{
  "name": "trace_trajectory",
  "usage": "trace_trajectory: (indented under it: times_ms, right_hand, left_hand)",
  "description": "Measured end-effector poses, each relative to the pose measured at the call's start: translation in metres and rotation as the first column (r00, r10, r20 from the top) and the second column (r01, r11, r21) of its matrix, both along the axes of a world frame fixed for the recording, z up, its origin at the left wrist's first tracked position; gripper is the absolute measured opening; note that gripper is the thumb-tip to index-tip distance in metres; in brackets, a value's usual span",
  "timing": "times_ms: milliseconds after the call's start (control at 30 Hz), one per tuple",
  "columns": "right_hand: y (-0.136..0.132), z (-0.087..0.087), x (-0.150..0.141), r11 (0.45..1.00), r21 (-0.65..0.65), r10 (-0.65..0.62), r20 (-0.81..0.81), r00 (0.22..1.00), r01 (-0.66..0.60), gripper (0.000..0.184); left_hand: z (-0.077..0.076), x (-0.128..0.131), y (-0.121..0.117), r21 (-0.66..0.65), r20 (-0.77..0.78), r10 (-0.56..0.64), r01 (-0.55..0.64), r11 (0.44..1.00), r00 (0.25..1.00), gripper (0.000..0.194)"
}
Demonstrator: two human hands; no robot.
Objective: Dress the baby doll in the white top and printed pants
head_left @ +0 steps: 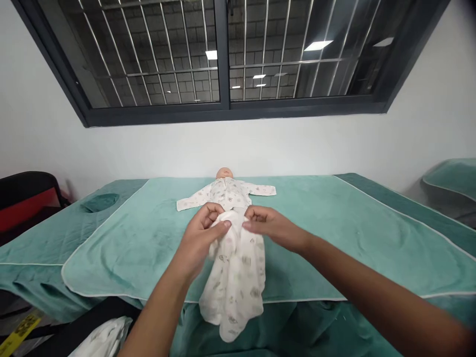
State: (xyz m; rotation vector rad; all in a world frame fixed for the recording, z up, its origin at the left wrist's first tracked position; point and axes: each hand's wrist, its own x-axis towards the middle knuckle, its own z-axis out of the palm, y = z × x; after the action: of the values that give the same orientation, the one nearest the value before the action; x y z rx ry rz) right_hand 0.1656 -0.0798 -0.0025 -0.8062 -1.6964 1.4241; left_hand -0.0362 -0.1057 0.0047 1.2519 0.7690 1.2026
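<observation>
My left hand [204,235] and my right hand [273,225] pinch the gathered upper edge of a pair of white printed baby pants [238,277]. The pants hang down between my hands, over the front edge of the bed. Their lower end is bunched, so the legs are hard to tell apart. Just beyond my fingers a baby doll [224,172] lies on its back in a white printed long-sleeved top [227,192], sleeves spread to both sides. The doll's lower body is mostly hidden behind my hands and the cloth.
A green blanket with pale piping [334,238] covers the bed, with a face hole [99,202] at its left end. A red and black chair [28,203] stands left. White cloth [106,337] lies at lower left. Behind are a white wall and a barred window [223,59].
</observation>
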Motion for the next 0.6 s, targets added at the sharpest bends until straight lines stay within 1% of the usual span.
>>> trace_trajectory:
  times_ms: [33,67,133,167,200,233,267,333,367,433,500,533,567,600]
  right_hand:
    - [0.004,0.006,0.001,1.000,-0.016,-0.018,-0.033,0.999,0.018,0.028]
    - [0.006,0.013,0.002,0.998,-0.031,-0.049,-0.076,0.996,0.047,0.027]
    - [0.010,0.023,0.004,0.996,-0.052,-0.086,-0.161,0.983,0.079,0.025]
    - [0.011,0.026,0.003,0.996,-0.066,-0.070,-0.190,0.979,0.058,0.025]
    - [0.012,0.029,0.003,0.996,-0.082,-0.034,-0.214,0.976,0.016,0.025]
    - [0.012,0.030,0.001,0.994,-0.100,0.011,-0.235,0.972,-0.035,0.026]
    - [0.013,0.031,0.000,0.990,-0.113,0.054,-0.255,0.965,-0.085,0.027]
    - [0.013,0.033,-0.004,0.982,-0.106,0.127,-0.255,0.959,-0.158,0.029]
    - [0.014,0.035,-0.005,0.979,-0.085,0.165,-0.205,0.965,-0.185,0.029]
    - [0.015,0.039,-0.006,0.964,-0.050,0.260,0.004,0.966,-0.260,0.028]
    - [0.017,0.044,-0.007,0.939,-0.061,0.344,0.244,0.907,-0.339,0.028]
    - [0.018,0.047,-0.008,0.934,-0.064,0.353,0.319,0.880,-0.351,0.028]
    - [0.020,0.048,-0.008,0.941,-0.047,0.330,0.346,0.879,-0.335,0.028]
    - [0.021,0.049,-0.008,0.957,-0.008,0.275,0.324,0.905,-0.288,0.028]
  left_hand:
    - [0.004,-0.006,0.001,-0.008,-0.010,-0.046,0.046,0.999,0.999,0.025]
    - [0.008,-0.011,0.001,-0.021,-0.056,-0.105,0.104,0.994,0.993,0.027]
    - [0.015,-0.020,0.001,-0.072,-0.218,-0.236,0.225,0.972,0.947,0.030]
    - [0.017,-0.022,0.001,-0.099,-0.293,-0.280,0.263,0.960,0.914,0.030]
    - [0.019,-0.023,0.002,-0.107,-0.339,-0.293,0.272,0.956,0.894,0.030]
    - [0.021,-0.023,0.002,-0.086,-0.345,-0.265,0.251,0.964,0.900,0.029]
    - [0.022,-0.021,0.004,-0.041,-0.310,-0.209,0.206,0.978,0.928,0.028]
    - [0.023,-0.015,0.007,0.053,-0.161,-0.074,0.084,0.995,0.984,0.027]
    - [0.024,-0.012,0.008,0.077,-0.083,-0.028,0.035,0.996,0.996,0.027]
    - [0.025,-0.006,0.009,0.072,0.026,0.009,-0.011,0.997,1.000,0.031]
    - [0.025,-0.002,0.009,0.027,0.066,0.010,-0.012,1.000,0.998,0.035]
    - [0.024,-0.001,0.009,-0.002,0.068,0.005,-0.005,1.000,0.998,0.037]
    - [0.021,0.000,0.008,-0.036,0.061,-0.007,0.009,0.999,0.998,0.040]
    - [0.018,0.000,0.008,-0.071,0.046,-0.030,0.033,0.997,0.999,0.042]
